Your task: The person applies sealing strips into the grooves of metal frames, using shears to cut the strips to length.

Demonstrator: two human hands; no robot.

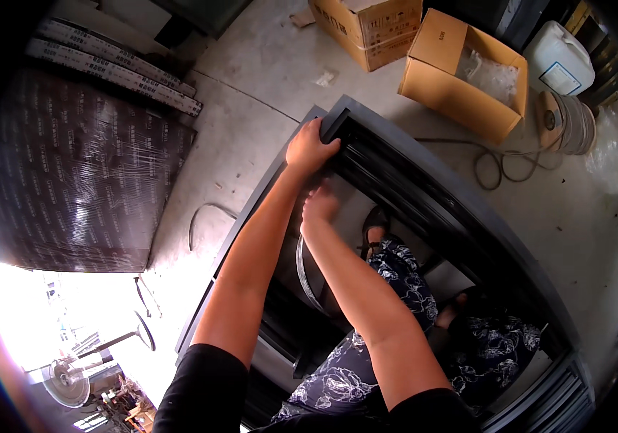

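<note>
A large dark grey metal frame (460, 162) with black inner channels surrounds my legs, tilted across the view. My left hand (310, 148) is closed over its far corner, fingers wrapped round the edge and thumb on the inner side. Just below that, inside the frame, my right hand (320, 205) is curled and partly smeared by motion. A thin grey flexible strip (303, 270) runs down in a curve from beside my right hand; the fingers seem closed on it, though the grip itself is hidden.
Two cardboard boxes (460, 86) stand at the far side, one holding clear plastic. A white jug (560, 58), a cable spool (576, 123) and loose cable (493, 169) lie far right. A wrapped dark stack (100, 166) and a fan (67, 379) stand left.
</note>
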